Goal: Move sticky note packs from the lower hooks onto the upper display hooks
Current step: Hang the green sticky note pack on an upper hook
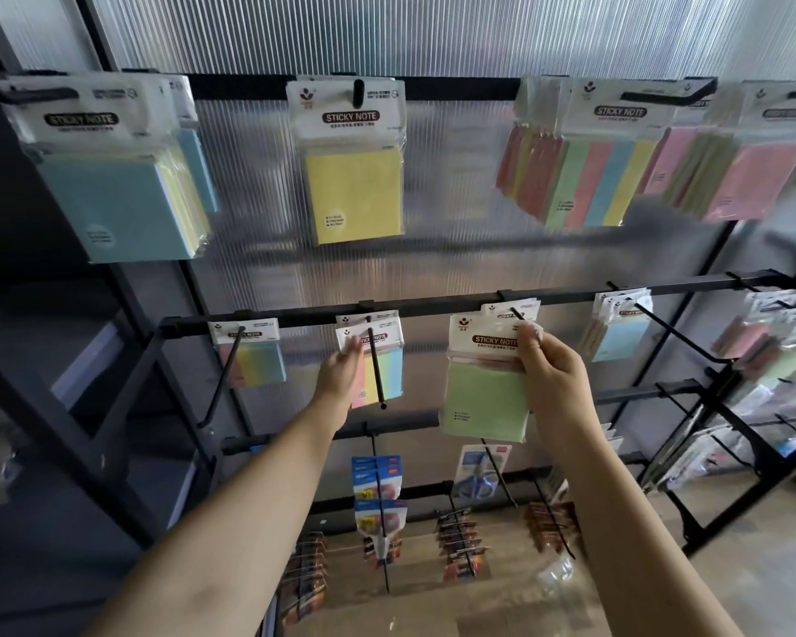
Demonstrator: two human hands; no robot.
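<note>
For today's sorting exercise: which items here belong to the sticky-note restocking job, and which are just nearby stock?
In the job:
green sticky note pack, pinched by right hand
striped pack, touched by left hand
upper hook

Just nearby:
scissors
blue carded packs

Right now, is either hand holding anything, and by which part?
The right hand pinches the green sticky note pack by its white header card. The left hand touches the striped pack on its hook; no clear grip.
</note>
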